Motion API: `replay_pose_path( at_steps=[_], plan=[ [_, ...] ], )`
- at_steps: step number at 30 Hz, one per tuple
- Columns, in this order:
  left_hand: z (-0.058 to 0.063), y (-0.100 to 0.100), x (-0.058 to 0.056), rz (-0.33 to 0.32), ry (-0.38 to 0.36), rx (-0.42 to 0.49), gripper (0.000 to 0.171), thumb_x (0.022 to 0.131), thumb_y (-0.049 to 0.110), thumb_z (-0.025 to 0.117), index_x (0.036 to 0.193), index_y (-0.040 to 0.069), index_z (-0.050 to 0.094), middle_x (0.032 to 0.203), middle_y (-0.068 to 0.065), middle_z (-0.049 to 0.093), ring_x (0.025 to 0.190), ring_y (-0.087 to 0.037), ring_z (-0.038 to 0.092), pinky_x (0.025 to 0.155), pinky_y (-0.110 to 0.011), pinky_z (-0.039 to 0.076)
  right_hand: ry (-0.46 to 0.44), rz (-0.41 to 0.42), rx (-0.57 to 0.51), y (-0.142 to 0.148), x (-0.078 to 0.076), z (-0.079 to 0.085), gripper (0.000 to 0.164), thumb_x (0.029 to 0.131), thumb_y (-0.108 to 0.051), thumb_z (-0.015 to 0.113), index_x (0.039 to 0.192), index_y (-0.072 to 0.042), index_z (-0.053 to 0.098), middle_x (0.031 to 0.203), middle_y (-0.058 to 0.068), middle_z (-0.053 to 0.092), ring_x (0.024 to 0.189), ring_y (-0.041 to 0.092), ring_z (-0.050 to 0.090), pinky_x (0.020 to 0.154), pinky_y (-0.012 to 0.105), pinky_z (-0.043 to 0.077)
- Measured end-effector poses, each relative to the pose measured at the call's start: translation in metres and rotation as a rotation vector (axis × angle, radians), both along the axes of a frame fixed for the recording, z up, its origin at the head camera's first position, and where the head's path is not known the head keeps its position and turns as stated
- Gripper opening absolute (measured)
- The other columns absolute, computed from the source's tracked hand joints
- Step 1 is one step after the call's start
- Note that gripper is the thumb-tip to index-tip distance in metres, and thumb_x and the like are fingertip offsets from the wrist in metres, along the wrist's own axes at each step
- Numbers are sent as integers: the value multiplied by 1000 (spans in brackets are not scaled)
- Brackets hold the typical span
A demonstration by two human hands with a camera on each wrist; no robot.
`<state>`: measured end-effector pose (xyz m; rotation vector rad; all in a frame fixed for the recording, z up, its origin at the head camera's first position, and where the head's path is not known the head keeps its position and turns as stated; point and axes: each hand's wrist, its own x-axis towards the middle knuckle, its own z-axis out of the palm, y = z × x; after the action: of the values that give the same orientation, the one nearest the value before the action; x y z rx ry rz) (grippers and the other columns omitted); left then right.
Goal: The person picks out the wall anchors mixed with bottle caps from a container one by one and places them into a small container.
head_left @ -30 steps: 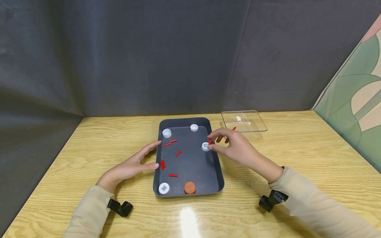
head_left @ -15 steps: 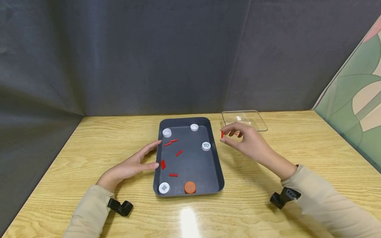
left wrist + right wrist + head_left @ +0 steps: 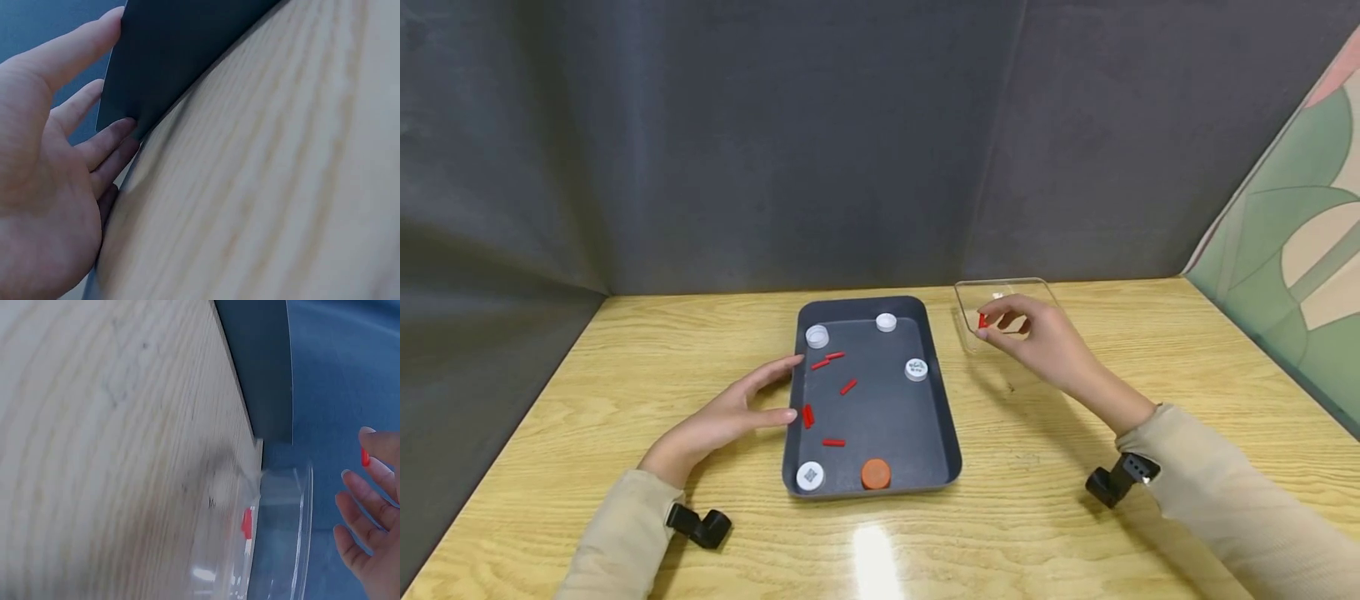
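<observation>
My right hand (image 3: pixel 1037 340) pinches a small red stick (image 3: pixel 982 321) between thumb and index finger, at the near left corner of a clear plastic box (image 3: pixel 284 531). The other right fingers are loosely bent. Through the box wall in the right wrist view, another red piece (image 3: pixel 247 524) shows near its bottom. My left hand (image 3: pixel 718 423) rests against the left side of a dark grey tray (image 3: pixel 887 408), thumb and fingers spread along its rim and wall. Inside the tray lie several red sticks (image 3: pixel 848 387), mostly toward its left side.
Several white caps lie in the tray: one at far left (image 3: pixel 817 337), others at far right, right side and near left. An orange cap (image 3: pixel 876 474) lies at the tray's near edge. A dark curtain (image 3: pixel 790 150) hangs behind the wooden table (image 3: pixel 700 350).
My right hand has carried the red stick from over the tray's right side, rightward and away, to the clear box. The left hand has stayed at the tray's left rim.
</observation>
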<state>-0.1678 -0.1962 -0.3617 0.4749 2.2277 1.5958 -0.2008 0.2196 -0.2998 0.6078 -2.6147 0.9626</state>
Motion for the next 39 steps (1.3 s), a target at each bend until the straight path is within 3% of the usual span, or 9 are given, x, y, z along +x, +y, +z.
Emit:
replay_pose_path(
  at_steps=[7,13,22,29,39],
  plan=[
    [4,0,1,25,52,-48,78,87,27,77,153,22,37,157,-8,33,144,-33,26,115,-62,16,-25,-64,0,13,-8,1,23,90,-17,76,108,-3,71,105,11,71,90,23,62,71,32,45],
    [2,1,-3,21,73,-27,77,88,24,76,154,17,36,156,-11,35,143,-35,29,115,-60,18,-39,-99,0,21,-19,-2,25,90,-19,75,108,-2,72,109,11,70,93,25,63,70,29,46],
    [-3,-1,-5,-3,4,39,80,88,24,76,155,21,32,158,-7,29,145,-33,24,116,-59,15,-102,-140,6,31,-34,-7,29,92,-24,73,111,-2,70,108,16,70,95,31,63,74,39,47],
    [-5,4,-6,-11,8,41,80,89,23,75,155,20,31,158,-10,30,145,-35,24,116,-59,15,-162,-172,45,38,-40,-11,36,95,-27,69,120,-2,66,108,18,67,98,33,62,75,42,46],
    [-4,6,-4,-34,16,67,82,88,20,76,156,17,30,158,-11,29,144,-34,24,116,-59,16,-171,-167,57,42,-43,-12,37,95,-25,70,122,-1,65,108,20,67,99,35,62,81,48,47]
  ],
)
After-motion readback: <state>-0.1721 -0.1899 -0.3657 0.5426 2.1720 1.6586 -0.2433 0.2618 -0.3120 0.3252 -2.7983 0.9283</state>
